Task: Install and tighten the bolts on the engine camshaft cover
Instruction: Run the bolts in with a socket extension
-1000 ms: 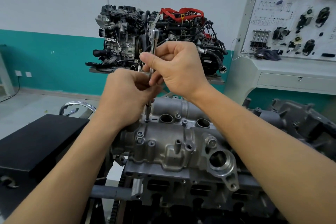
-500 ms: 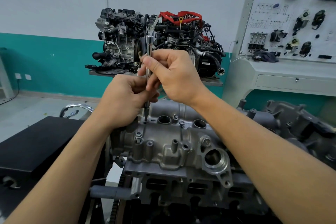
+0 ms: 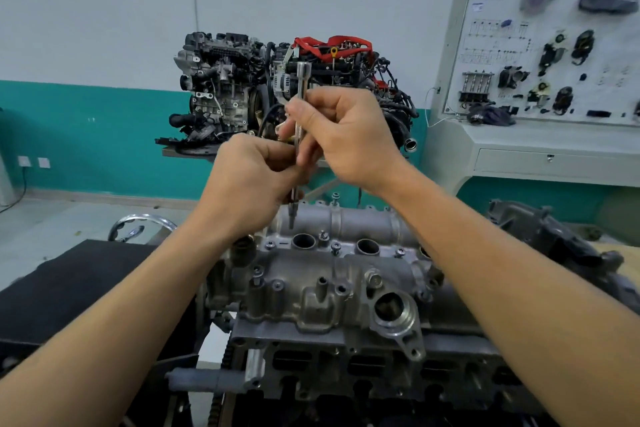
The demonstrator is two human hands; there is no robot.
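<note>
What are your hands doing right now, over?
Left hand and right hand both hold the extension bar, upright. Tip down on the camshaft cover. Nothing blocking.

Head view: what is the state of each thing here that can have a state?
Camshaft cover, seated on the cylinder head.
Extension bar, upright, tip down at the cover's rear left.
Left hand, grips the bar low.
Right hand, pinches the bar higher.
Rear bolt, standing proud, not driven in.
Drawer, shut.

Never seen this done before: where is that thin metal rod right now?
In the head view, the rod stands upright at centre, gripped by the right hand just above the left hand, its tip down at the far left corner of the cover.
</note>
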